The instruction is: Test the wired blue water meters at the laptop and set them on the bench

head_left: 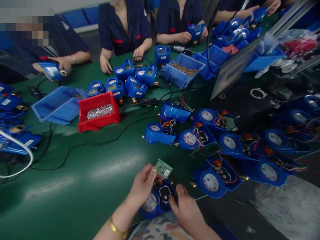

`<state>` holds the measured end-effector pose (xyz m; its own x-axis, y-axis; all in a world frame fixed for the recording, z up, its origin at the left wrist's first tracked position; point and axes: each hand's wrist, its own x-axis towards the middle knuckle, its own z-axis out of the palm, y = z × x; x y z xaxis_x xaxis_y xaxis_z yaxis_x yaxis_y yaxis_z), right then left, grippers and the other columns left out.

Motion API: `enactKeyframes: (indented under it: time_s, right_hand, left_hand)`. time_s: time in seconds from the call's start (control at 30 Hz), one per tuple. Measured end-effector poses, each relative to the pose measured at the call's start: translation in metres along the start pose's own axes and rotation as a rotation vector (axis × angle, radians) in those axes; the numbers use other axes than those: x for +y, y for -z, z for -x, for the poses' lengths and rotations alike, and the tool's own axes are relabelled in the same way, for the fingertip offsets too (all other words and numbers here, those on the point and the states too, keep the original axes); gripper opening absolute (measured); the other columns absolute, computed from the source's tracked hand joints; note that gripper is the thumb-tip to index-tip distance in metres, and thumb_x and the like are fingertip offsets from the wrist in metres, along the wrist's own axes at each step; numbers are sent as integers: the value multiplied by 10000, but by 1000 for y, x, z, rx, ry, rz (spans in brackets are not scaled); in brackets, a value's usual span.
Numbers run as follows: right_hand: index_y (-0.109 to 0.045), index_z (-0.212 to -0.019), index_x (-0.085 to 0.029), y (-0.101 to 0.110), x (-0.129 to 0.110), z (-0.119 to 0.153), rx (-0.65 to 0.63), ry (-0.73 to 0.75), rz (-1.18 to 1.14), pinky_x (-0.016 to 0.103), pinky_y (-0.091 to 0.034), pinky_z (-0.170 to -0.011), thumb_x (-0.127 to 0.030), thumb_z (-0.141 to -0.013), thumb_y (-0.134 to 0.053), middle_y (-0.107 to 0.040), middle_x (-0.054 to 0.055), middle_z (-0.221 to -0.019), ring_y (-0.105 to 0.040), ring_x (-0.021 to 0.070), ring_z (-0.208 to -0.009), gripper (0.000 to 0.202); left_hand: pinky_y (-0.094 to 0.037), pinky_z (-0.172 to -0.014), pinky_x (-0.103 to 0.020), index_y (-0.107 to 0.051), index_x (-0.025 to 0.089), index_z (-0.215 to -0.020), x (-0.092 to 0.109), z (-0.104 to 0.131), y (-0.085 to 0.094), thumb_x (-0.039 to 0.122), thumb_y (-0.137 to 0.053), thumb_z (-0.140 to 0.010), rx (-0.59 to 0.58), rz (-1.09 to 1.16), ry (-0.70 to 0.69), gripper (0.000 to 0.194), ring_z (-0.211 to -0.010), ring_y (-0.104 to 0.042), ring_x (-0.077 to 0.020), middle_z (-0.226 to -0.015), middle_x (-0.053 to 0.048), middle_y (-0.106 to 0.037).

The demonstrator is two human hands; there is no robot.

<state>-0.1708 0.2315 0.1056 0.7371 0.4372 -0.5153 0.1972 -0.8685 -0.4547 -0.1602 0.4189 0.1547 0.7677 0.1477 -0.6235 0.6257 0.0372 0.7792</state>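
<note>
Pinched between the thumb and fingers of my left hand is a small green circuit board with a white label. Below it, at the table's near edge, lies a blue water meter with its housing uncovered, showing a round white dial and a black compartment. My right hand grips the right side of this meter, thumb by the compartment. Part of the meter is hidden by my hands. Wires show between the board and the meter.
Several opened meters with loose wires crowd the right side, near a laptop. Ahead stand a red bin of small metal parts and blue bins. Black cables cross the green table. Co-workers sit opposite.
</note>
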Motion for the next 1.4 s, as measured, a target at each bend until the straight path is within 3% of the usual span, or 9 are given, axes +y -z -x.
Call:
enactKeyframes:
  time_s: [0.1,0.2,0.33,0.5,0.77,1.1,1.17,1.27,1.4]
  right_hand:
    - [-379,-843,-222,1,1,1,-1,-6,-132,290,-421,-607,-259,-832,-419,-555,56,-776,-619,229,-710,56]
    - [-389,-834,-220,-1,1,2,0,-39,-253,299,-413,-608,-324,-788,-431,-564,63,-760,-607,240,-707,122]
    - [-389,-806,-232,-4,-2,2,-27,-100,-295,275,-376,-554,-369,-783,-427,-567,28,-706,-574,202,-619,144]
    - [-400,-794,-243,-1,-5,0,-40,-154,-322,270,-353,-539,-444,-802,-432,-534,-13,-625,-542,186,-573,204]
    - [-406,-804,-237,3,-3,0,-69,-163,-324,264,-349,-556,-370,-723,-507,-581,-3,-670,-542,176,-599,186]
    - [-417,-834,-229,0,-1,1,-63,-157,-358,262,-348,-549,-363,-719,-545,-583,0,-665,-564,185,-617,218]
    - [-410,-814,-234,-2,-1,1,-52,-134,-374,266,-366,-554,-355,-695,-567,-586,2,-674,-574,189,-627,231]
    - [-424,-817,-236,-6,-2,0,-13,-106,-422,277,-436,-606,-362,-681,-596,-629,22,-739,-615,200,-695,253]
    - [-512,-922,-218,-5,10,-4,-168,-68,-738,316,-513,-651,-411,-673,-618,-674,66,-899,-647,230,-813,332]
  left_hand:
    - [-399,-966,-376,-560,196,-878,2,31,6,472,-289,-945,-57,-219,-248,392,-911,-578,-194,-914,-53,-632]
    - [-172,-1160,-426,-548,215,-954,-4,51,14,339,-313,-962,-169,-389,-414,267,-1101,-531,-177,-988,-32,-631]
    - [-98,-1183,-482,-533,223,-928,-14,63,17,296,-425,-926,-327,-562,-437,131,-1273,-416,-195,-1013,-25,-643]
    - [-173,-1167,-516,-552,201,-855,-23,68,12,313,-591,-854,-344,-790,-467,118,-1307,-382,-258,-1016,-52,-637]
    - [-273,-1127,-495,-535,200,-727,-33,62,2,293,-715,-740,-182,-727,-552,203,-1026,-525,-238,-794,-14,-581]
    - [-344,-1095,-504,-506,190,-788,-48,61,2,317,-685,-785,-120,-743,-666,220,-1068,-524,-253,-892,-47,-579]
    - [-332,-1083,-583,-527,190,-889,-56,60,3,329,-738,-738,-50,-833,-739,295,-1204,-439,-318,-1070,-89,-558]
    - [-356,-1025,-656,-504,179,-1113,-70,56,3,175,-807,-625,147,-1012,-778,574,-1300,-314,-403,-1304,-173,-430]
    - [-487,-891,-581,-462,166,-1232,-86,52,6,125,-821,-525,268,-1129,-776,794,-1138,-471,-386,-1285,-190,-474]
